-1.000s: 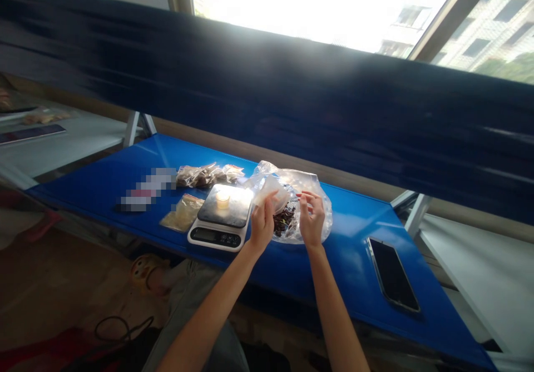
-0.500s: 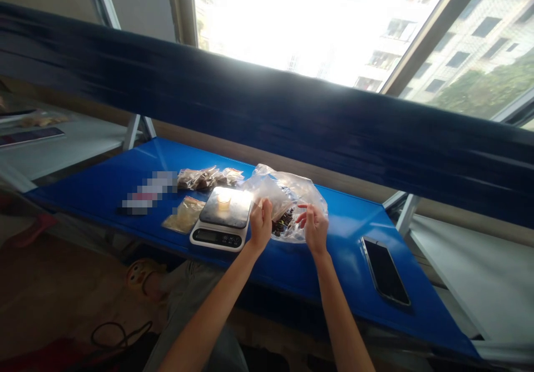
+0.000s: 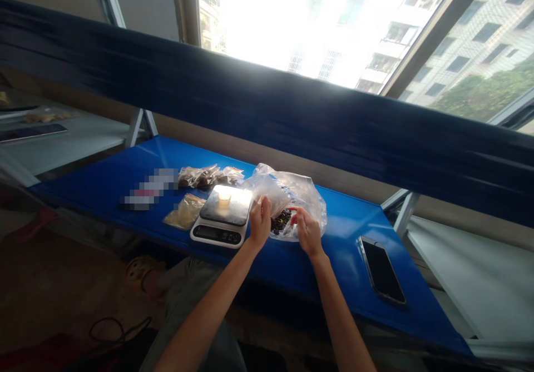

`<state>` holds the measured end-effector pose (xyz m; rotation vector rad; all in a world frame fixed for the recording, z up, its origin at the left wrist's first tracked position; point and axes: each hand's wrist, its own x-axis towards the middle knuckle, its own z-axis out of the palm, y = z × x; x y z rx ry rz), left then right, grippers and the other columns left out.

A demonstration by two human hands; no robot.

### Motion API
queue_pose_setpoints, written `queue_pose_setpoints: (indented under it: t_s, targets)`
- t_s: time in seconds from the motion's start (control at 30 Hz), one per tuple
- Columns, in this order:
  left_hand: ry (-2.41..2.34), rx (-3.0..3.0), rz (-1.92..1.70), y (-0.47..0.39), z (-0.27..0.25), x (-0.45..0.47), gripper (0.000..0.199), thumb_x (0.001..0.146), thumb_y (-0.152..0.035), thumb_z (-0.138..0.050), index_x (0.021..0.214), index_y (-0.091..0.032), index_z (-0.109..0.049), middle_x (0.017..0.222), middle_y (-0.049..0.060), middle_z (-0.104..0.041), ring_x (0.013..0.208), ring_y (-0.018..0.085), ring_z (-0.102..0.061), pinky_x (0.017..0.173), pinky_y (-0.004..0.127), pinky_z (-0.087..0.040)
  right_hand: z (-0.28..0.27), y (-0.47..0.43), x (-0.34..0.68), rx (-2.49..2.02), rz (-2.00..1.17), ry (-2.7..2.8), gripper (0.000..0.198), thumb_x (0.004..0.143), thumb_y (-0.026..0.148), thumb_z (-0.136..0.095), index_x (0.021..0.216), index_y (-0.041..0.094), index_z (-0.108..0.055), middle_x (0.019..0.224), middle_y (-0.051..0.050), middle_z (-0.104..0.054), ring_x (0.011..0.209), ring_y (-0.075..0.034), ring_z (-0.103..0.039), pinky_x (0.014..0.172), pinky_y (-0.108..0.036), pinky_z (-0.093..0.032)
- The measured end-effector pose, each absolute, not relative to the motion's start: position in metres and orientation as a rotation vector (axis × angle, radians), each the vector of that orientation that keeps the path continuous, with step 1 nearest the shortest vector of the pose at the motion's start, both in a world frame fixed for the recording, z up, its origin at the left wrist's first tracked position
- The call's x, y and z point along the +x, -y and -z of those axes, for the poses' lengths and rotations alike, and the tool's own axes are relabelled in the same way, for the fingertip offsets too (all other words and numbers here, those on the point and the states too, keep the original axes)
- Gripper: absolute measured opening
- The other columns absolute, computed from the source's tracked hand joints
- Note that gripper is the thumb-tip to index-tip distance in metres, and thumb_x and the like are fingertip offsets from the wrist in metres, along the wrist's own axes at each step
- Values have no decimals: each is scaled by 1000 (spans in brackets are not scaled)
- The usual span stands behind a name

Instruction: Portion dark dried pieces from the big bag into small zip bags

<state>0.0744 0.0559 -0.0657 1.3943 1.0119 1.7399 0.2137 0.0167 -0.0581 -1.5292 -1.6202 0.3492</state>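
On the blue table, a large clear plastic bag (image 3: 311, 194) lies spread out with small dark dried pieces (image 3: 280, 223) in it. My left hand (image 3: 261, 220) is closed on the edge of a small clear plastic bag (image 3: 273, 193), held up over the large one. At the right side of the dark pieces, my right hand (image 3: 309, 232) has its fingertips drawn together; whatever is between them is too small to make out. Close to my left hand stands a white kitchen scale (image 3: 217, 237), with a small translucent cup (image 3: 224, 200) on its plate.
Several filled zip bags (image 3: 204, 176) lie behind the scale, and another bag with pale contents (image 3: 183, 212) is left of it. A phone (image 3: 381, 271) rests on the right. A dark blue bar (image 3: 267, 102) crosses above the table (image 3: 346, 274).
My right hand has moved left and turned inward, its fingers now at the dark pieces and closer together. My left hand keeps its hold on the small bag, almost unmoved.
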Motion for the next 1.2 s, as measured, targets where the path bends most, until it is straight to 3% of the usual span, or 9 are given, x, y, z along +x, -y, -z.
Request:
queue_pose_setpoints:
  t_s: [0.17,0.3,0.43,0.53,0.67,0.77,0.9,1.0,1.2]
  targets:
    - [-974,1311,-1707,-54,60,74,49,89,-59,-39,59,-20,-43,61,-3,-42,60,12,-42,62,26,-35,60,-16,213,-1479,-367,1600,44,96,48,-31,98,22,-67,81,-5,-72,82,-23,-65,80,-37,-47]
    - [-970,1170,-1641,-36,54,73,50,89,-58,-38,58,-19,-42,59,-4,-38,54,10,-38,53,22,-35,53,-7,206,-1393,-342,1521,36,92,41,-45,119,19,-56,108,-11,-67,87,-21,-65,73,-35,-51]
    - [-956,1055,-1451,9,52,60,49,87,-58,-41,57,-19,-39,53,-6,-31,41,7,-28,39,20,-27,29,21,191,-1173,-387,1650,65,76,30,-72,135,26,-44,138,-13,-48,113,-25,-56,79,-36,-52]
    - [-908,1032,-1141,45,52,37,49,83,-61,-47,58,-18,-45,51,-5,-37,41,8,-34,36,20,-28,9,44,179,-1017,-412,1836,11,77,23,-73,86,27,-72,123,-6,-63,118,-27,-54,95,-42,-44]
    - [-1037,1207,-1040,75,45,-4,52,88,-62,-35,72,-16,-54,64,0,-50,44,8,-38,39,21,-30,-6,64,163,-955,-628,1774,7,78,24,-72,72,24,-71,66,1,-71,63,-17,-65,69,-32,-52]
    - [-1147,1498,-1359,85,27,-28,39,88,-56,-44,91,-19,-56,88,4,-57,63,13,-51,53,24,-42,-12,73,148,-1044,-713,1589,3,73,23,-76,73,23,-73,67,0,-73,58,-16,-66,53,-24,-51]
    - [-1080,1785,-1538,95,3,-35,16,92,-37,-49,94,-23,-57,91,2,-56,85,15,-56,74,24,-46,-17,85,130,-973,-836,1508,6,69,21,-79,71,22,-73,68,1,-73,60,-15,-67,57,-21,-52]
    - [-1107,1747,-1617,102,-6,-30,13,93,-21,-48,83,-22,-55,86,-1,-55,80,11,-55,71,19,-44,-18,93,127,-938,-910,1492,7,71,23,-78,77,22,-73,71,1,-72,64,-14,-65,61,-21,-50]
    - [-1058,1789,-1606,110,-13,-22,20,92,-20,-49,74,-20,-56,82,0,-55,77,11,-55,67,20,-43,-13,102,142,-871,-976,1292,8,84,26,-65,78,26,-69,82,1,-67,76,-13,-62,65,-20,-48]
